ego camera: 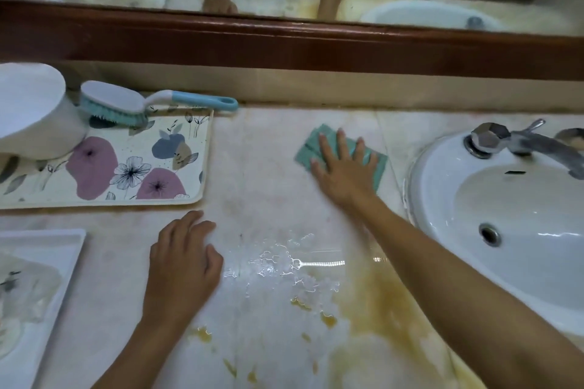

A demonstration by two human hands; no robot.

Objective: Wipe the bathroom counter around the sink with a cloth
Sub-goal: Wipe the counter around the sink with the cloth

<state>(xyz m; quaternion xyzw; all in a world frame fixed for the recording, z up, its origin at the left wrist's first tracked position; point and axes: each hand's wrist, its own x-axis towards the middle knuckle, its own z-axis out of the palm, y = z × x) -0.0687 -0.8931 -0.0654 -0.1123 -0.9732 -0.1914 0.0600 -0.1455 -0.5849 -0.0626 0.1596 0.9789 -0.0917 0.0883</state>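
A: Where is the cloth [343, 151] now?

B: Flat on the counter [268, 167], at about nine o'clock from the sink [493, 199], near the back wall. The right hand [343, 167] lies on top of it, palm down, fingers spread wide and pointing to twelve o'clock.

A: So it isn't pinching the cloth?

B: No. The hand is fully open and presses the cloth down rather than clutching it. I judge that a spread palm covers more cloth and pushes it evenly across the stone.

A: And the left hand [185, 262]?

B: It rests on the counter at about seven o'clock from the cloth, fingers loosely curled, holding nothing. It likely braces the body during the reach.

A: What is left to wipe?

B: A puddle [284, 262] glints at six o'clock from the cloth, and yellowish stains [373, 309] spread toward the front edge. The floral tray [104, 167] with the scrub brush [126, 104] sits well apart at nine o'clock.
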